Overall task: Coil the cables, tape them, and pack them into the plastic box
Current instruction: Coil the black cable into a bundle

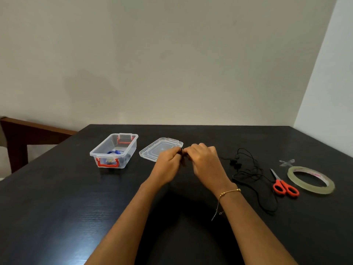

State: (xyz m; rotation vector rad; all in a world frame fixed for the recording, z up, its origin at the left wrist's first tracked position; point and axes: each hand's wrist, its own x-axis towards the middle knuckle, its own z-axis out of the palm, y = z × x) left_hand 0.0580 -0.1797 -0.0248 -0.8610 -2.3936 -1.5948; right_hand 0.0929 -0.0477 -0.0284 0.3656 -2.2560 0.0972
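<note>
Pinching a small dark bundle (pixel 181 152) between the left hand (pixel 168 165) and the right hand (pixel 205 163), fingers of both curled in around it, held up off the desk (pixel 57 207) and close in front, probably so that the loops stay tight while being bound; too blurred and hidden to tell whether tape is on it. Keeping the plastic box (pixel 114 150) open at the left, within easy reach, with a blue coiled cable (pixel 115 153) already lying inside. Leaving the lid (pixel 160 148) flat just beside the box, out of the way until packing is done. Waiting on the right: a loose black cable (pixel 250 175), still uncoiled, near the red scissors (pixel 284 186) and the tape roll (pixel 311 179). Sticking cut tape strips (pixel 287 162) to the desk just beyond the roll, seemingly readied for quick use.
</note>
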